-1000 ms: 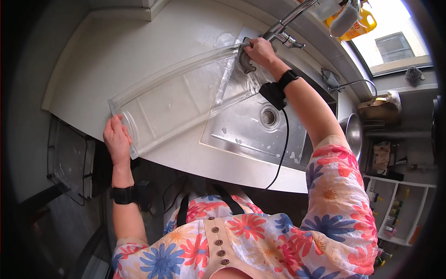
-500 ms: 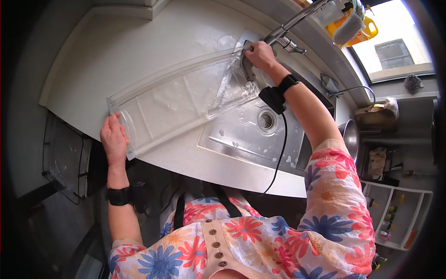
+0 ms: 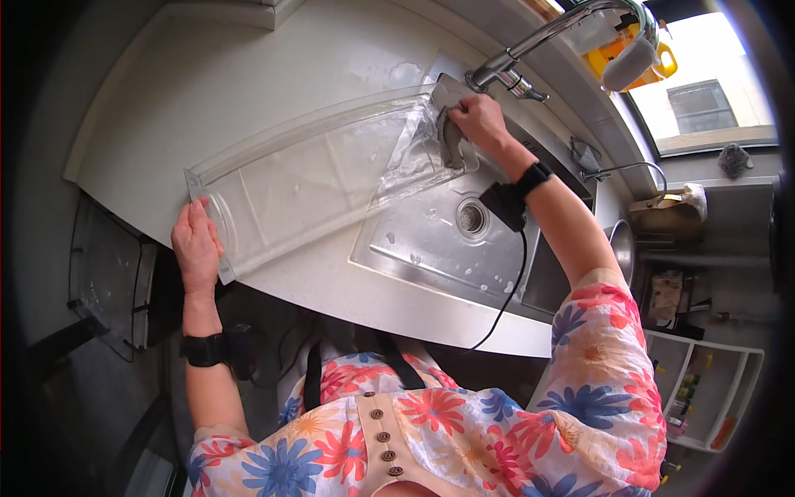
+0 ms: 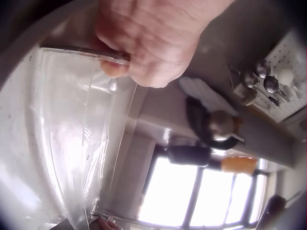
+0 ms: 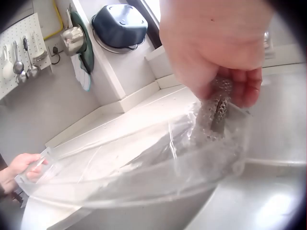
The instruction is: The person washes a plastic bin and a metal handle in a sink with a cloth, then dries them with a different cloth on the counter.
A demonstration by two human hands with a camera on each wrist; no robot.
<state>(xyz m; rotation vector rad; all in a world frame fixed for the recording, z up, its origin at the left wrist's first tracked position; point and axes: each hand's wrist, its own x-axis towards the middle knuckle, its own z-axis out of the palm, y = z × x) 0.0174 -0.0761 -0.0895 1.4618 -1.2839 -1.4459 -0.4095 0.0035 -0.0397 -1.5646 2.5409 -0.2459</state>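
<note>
A long, clear plastic bin [image 3: 298,186] lies slantwise from the worktop to over the sink, its surface wet at the sink end. My left hand [image 3: 196,248] grips its left end wall; in the left wrist view the fingers [image 4: 115,69] are hooked over the rim. At the other end my right hand [image 3: 484,123] pinches a wet grey-brown cloth [image 3: 452,142] against the inside of the end wall. The right wrist view shows the cloth [image 5: 218,110] bunched under the curled fingers, with suds on it.
A steel sink [image 3: 414,269] with a round drain [image 3: 473,217] is below the bin's right end. The chrome tap [image 3: 530,45] arches just beyond my right hand. A white worktop [image 3: 174,91] runs to the left, and yellow bottles [image 3: 662,62] stand by the window. A cable hangs from my right wrist.
My right hand has moved with the cloth from the bin's far corner along the end wall, toward me and slightly right. The left hand keeps its hold on the other end.
</note>
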